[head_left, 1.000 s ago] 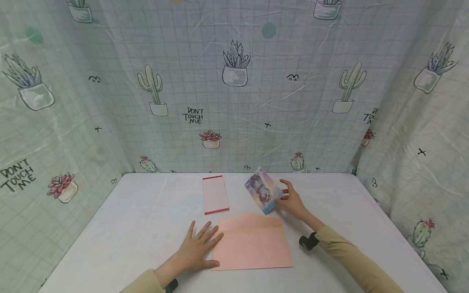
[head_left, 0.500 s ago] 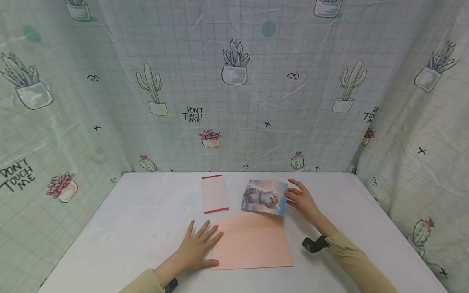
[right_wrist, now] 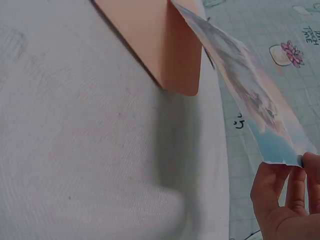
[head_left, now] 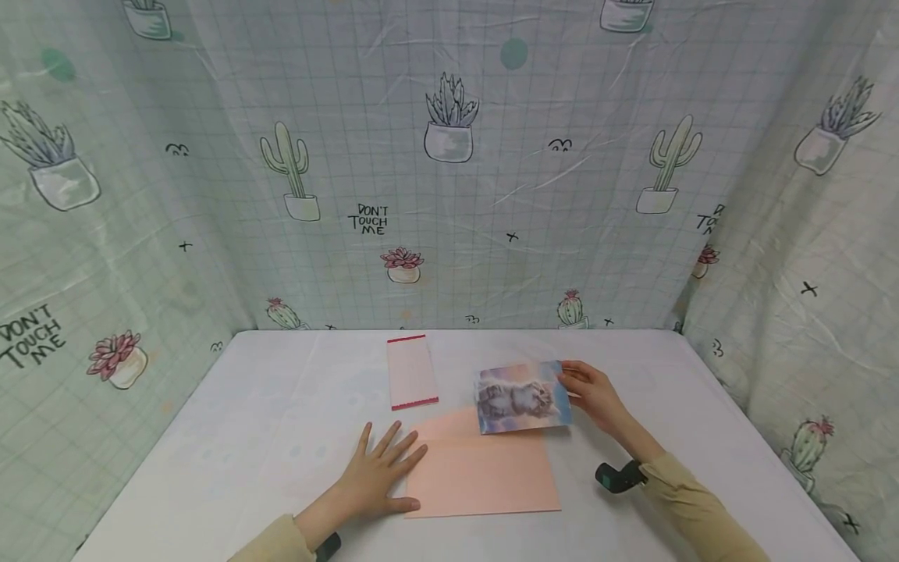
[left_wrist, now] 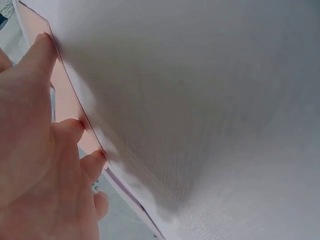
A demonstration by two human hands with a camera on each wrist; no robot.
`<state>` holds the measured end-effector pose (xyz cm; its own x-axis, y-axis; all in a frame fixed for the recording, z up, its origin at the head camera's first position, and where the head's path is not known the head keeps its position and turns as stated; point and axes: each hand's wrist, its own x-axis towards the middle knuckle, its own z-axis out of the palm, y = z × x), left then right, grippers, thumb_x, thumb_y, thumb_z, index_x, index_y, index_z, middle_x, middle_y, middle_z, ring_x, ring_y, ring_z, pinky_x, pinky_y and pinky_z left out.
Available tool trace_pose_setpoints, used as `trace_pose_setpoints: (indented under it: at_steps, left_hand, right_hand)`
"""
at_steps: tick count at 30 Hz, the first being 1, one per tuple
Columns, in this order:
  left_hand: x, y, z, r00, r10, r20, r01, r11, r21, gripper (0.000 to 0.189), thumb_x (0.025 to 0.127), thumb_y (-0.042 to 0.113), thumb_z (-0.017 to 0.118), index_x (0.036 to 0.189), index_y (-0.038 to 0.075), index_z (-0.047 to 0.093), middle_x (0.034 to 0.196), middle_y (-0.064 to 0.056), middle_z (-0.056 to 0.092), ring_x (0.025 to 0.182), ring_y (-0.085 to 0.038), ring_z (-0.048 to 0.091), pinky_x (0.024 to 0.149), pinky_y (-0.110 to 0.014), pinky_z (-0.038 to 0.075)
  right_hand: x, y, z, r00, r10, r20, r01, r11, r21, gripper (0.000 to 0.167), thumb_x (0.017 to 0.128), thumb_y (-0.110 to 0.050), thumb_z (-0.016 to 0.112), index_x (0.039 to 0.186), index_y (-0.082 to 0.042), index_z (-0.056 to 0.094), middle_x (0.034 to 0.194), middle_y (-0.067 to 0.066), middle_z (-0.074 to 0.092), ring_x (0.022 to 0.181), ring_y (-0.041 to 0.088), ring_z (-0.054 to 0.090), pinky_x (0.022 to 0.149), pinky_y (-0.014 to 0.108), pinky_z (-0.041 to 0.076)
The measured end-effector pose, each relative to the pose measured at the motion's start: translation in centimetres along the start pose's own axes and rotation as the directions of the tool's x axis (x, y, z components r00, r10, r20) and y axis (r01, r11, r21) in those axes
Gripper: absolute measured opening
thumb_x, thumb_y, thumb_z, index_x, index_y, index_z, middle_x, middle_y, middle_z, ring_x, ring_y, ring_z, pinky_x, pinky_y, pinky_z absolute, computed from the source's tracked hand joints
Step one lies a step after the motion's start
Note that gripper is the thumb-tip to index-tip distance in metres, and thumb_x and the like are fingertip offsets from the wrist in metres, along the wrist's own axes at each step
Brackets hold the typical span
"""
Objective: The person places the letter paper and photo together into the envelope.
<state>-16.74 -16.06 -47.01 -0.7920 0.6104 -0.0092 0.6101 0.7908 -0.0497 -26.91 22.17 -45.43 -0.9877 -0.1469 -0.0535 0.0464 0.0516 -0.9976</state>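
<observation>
A peach envelope (head_left: 485, 480) lies on the table with its flap (head_left: 449, 424) spread out at the far side. My left hand (head_left: 375, 478) rests along its left edge, fingers fanned out; in the left wrist view the fingertips (left_wrist: 95, 162) touch the envelope's edge. With my right hand (head_left: 595, 394) I pinch the right end of a picture card (head_left: 523, 396) printed with a grey kitten on a pastel background. The card is held lengthwise above the flap, covering its right part. In the right wrist view the thumb and fingers grip the card's blue end (right_wrist: 280, 150).
A pale pink rectangular sheet (head_left: 413, 373) with red strips at both ends lies behind the envelope, left of the card. A white cloth covers the table (head_left: 281, 437). A cactus-print curtain (head_left: 449, 203) encloses the back and sides.
The picture card has turned from a slant to lengthwise and come right and nearer, over the envelope's flap, with my right hand. My left hand has stayed put.
</observation>
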Motion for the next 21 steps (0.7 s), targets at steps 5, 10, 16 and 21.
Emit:
trace_pose_setpoints:
  at_steps: [5, 10, 16, 21]
  left_hand:
    - [0.0, 0.1, 0.0, 1.000, 0.007, -0.005, -0.007, 1.000, 0.002, 0.073, 0.078, 0.064, 0.045, 0.137, 0.021, 0.036, 0.145, -0.005, 0.031, 0.135, -0.035, 0.022, 0.101, -0.066, 0.013]
    - [0.0, 0.2, 0.3, 0.999, 0.023, -0.034, -0.022, 0.999, 0.040, 0.074, 0.077, 0.066, 0.043, 0.136, 0.022, 0.038, 0.144, -0.006, 0.033, 0.133, -0.034, 0.026, 0.099, -0.065, 0.017]
    - [0.0, 0.4, 0.3, 0.999, 0.037, -0.038, -0.036, 0.999, 0.015, 0.073, 0.078, 0.066, 0.042, 0.135, 0.021, 0.038, 0.144, -0.008, 0.034, 0.133, -0.035, 0.026, 0.099, -0.065, 0.018]
    - [0.4, 0.0, 0.0, 0.999, 0.048, -0.002, -0.048, 0.999, 0.021, 0.075, 0.076, 0.064, 0.046, 0.136, 0.021, 0.037, 0.144, -0.007, 0.033, 0.135, -0.034, 0.023, 0.099, -0.066, 0.017]
  right_hand:
    - [0.0, 0.1, -0.4, 0.997, -0.054, -0.056, 0.048, 0.992, -0.113, 0.046, 0.088, -0.020, 0.056, 0.122, 0.007, 0.042, 0.090, -0.013, 0.057, 0.080, -0.001, 0.056, 0.071, 0.024, 0.051]
    - [0.3, 0.5, -0.8, 0.988, -0.131, -0.078, 0.112, 0.971, -0.211, 0.045, 0.086, -0.017, 0.059, 0.123, 0.003, 0.045, 0.095, 0.002, 0.062, 0.078, -0.002, 0.058, 0.069, 0.023, 0.052]
    - [0.9, 1.2, -0.7, 0.966, -0.256, -0.037, 0.235, 0.926, -0.295, 0.042, 0.085, -0.012, 0.059, 0.123, 0.002, 0.047, 0.103, 0.029, 0.059, 0.074, 0.001, 0.061, 0.064, 0.023, 0.053]
    - [0.9, 1.3, -0.5, 0.958, -0.285, -0.020, 0.259, 0.898, -0.356, 0.036, 0.085, -0.013, 0.059, 0.118, 0.000, 0.053, 0.102, 0.028, 0.060, 0.075, 0.004, 0.061, 0.062, 0.023, 0.053]
